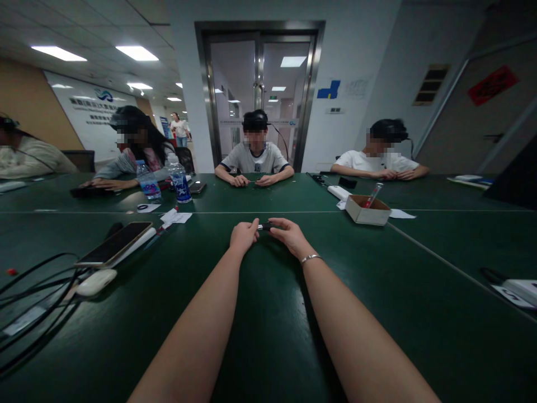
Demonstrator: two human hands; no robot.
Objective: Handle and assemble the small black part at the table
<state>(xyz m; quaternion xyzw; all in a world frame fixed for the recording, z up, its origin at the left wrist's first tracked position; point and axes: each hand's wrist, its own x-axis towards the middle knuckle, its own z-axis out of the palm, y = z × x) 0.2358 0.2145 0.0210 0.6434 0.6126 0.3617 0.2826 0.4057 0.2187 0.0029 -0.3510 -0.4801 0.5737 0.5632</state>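
Pinches small black-and-silver piece (264, 226) left of open box (366, 216), silver end (260, 227) in left hand (244, 237), black end (266, 226) in right hand (292, 236); could lose it onto table (268, 330) through shallow fingertip holds or uneven pulling.

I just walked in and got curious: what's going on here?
Over a dark green table, someone's bare left hand and bare right hand hold a small black-and-silver piece between them; it is too small to identify. Opposite sits a person in a white T-shirt with dark trim. A rectangular, dark-screened phone lies to the left; an open, pale box stands to the right.
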